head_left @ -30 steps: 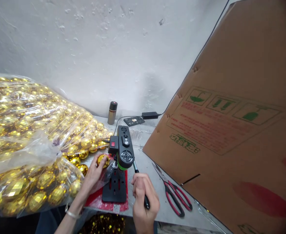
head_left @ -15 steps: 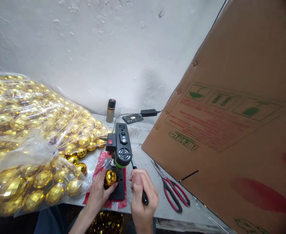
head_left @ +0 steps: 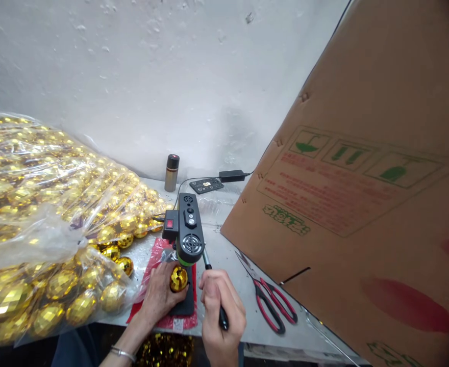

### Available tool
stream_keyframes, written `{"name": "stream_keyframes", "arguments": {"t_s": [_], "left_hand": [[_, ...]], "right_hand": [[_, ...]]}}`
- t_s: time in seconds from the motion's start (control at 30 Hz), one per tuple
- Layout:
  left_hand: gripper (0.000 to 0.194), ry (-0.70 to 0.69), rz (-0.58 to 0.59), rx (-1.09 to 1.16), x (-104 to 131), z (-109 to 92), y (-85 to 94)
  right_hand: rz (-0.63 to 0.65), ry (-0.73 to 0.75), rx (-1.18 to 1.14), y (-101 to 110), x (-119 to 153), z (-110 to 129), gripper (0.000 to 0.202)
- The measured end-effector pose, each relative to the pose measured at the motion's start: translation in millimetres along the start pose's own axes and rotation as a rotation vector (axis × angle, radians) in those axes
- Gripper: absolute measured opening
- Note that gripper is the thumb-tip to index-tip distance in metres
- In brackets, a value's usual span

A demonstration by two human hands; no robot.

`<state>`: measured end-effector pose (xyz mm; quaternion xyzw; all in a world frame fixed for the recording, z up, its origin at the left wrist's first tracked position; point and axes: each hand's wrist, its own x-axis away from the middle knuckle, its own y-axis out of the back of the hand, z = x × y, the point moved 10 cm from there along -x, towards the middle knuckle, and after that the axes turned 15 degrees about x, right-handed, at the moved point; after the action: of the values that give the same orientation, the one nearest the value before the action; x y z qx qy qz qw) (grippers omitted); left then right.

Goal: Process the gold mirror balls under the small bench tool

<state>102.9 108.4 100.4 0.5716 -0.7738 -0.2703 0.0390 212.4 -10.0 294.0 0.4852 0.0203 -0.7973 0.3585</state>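
A gold mirrored ball (head_left: 179,279) is held in my left hand (head_left: 160,291), just under the front end of a small black bench machine (head_left: 190,229). My right hand (head_left: 224,311) is wrapped round the black grip of the lever (head_left: 223,317) at the machine's right side. The machine's black base (head_left: 183,305) rests on a red plastic sheet (head_left: 146,293). Part of the base is hidden by my left hand and the ball.
Clear bags of gold balls (head_left: 61,168) fill the left side, with loose balls (head_left: 125,265) beside them. Red-handled scissors (head_left: 272,306) lie right of my right hand, near a large cardboard box (head_left: 343,204). Behind stand a bottle (head_left: 171,173), a phone-like object (head_left: 206,185) and a black adapter (head_left: 232,176).
My left hand has shifted slightly right with the gold ball, which has turned and now shows a dark opening near its top. My right hand stays on the lever. The view has moved slightly.
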Motion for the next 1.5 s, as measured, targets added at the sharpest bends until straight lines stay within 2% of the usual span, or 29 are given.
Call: {"name": "stream_keyframes", "arguments": {"t_s": [0.17, 0.3, 0.4, 0.6, 1.1, 1.33, 1.5], "left_hand": [[0.039, 0.031, 0.017, 0.012, 2, 5, -2.6], [0.043, 0.035, 0.012, 0.045, 3, 9, -4.3], [0.044, 0.046, 0.027, 0.057, 3, 9, -5.5], [0.048, 0.108, 0.056, 0.077, 4, 12, -8.2], [0.036, 0.104, 0.037, 0.011, 4, 8, -7.1], [0.034, 0.077, 0.025, -0.007, 4, 8, -7.8], [0.036, 0.079, 0.020, -0.021, 5, 10, -8.7]], "right_hand": [[-0.012, 0.033, 0.042, -4, 18, -11, 0.029], [-0.068, 0.069, 0.058, -10, 39, -23, 0.030], [-0.122, 0.036, 0.062, -10, 48, -28, 0.032], [-0.117, -0.056, 0.079, -11, 50, -26, 0.034], [-0.145, -0.114, 0.088, -12, 54, -29, 0.038], [-0.138, -0.088, 0.102, -13, 58, -33, 0.037], [-0.207, 0.015, 0.081, -12, 59, -34, 0.037]]}}
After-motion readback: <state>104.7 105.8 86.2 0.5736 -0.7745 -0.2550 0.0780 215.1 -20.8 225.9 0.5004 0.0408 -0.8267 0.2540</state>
